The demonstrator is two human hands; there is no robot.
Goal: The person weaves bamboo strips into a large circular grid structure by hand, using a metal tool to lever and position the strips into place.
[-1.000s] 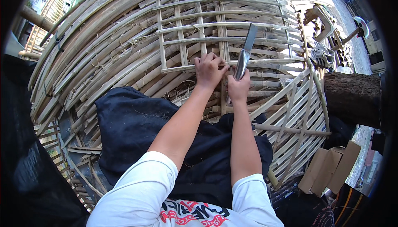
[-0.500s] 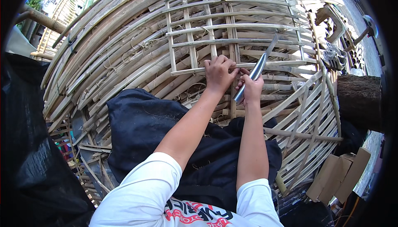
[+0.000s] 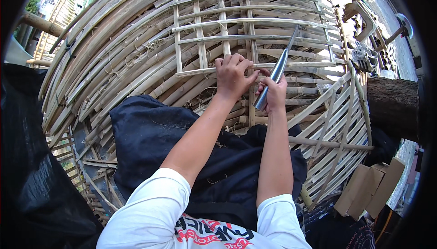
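Has tilted the knife (image 3: 278, 68) further toward one o'clock than a second ago in the head view, gripping it in the right hand (image 3: 276, 94) and pinching, with the left hand (image 3: 232, 78), the near rail (image 3: 195, 72) of the lattice (image 3: 250, 20), at twelve o'clock from both.

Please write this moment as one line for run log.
left hand: touching bamboo lattice, near edge; right hand: holding knife, blade pointing away; under forearms: dark cloth
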